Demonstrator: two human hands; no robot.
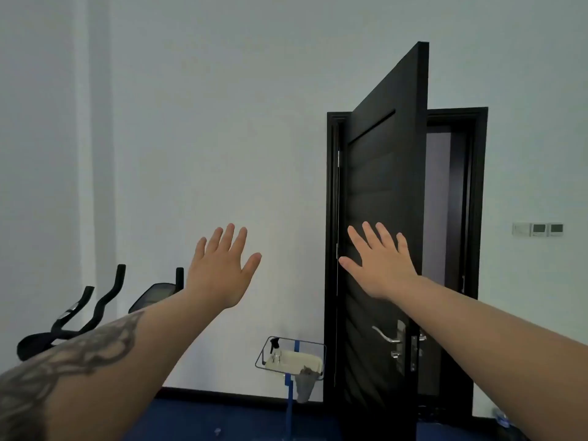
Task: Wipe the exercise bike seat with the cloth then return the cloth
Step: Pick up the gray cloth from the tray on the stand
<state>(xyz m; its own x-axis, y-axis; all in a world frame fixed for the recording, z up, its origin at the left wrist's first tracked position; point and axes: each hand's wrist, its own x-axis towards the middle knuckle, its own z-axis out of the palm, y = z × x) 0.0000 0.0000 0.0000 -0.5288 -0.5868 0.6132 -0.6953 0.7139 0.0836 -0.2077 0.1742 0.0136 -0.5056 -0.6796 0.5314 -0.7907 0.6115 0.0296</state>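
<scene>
Both arms are stretched forward at chest height. My left hand (222, 268) is flat with fingers spread and holds nothing. My right hand (380, 264) is likewise spread and empty, in front of the dark door. A grey cloth (304, 385) hangs over the front edge of a white tray (294, 361) on a wire stand, low between my arms. The exercise bike's black handlebars (95, 300) and console (152, 296) show at the left, partly behind my left forearm. The bike seat is out of view.
A dark door (381, 218) stands half open at the right, its lever handle (386, 337) near my right forearm. A spray bottle (275, 350) stands in the tray. The stand has a blue post (290, 405). Blue floor lies below, and wall switches (537, 229) are at far right.
</scene>
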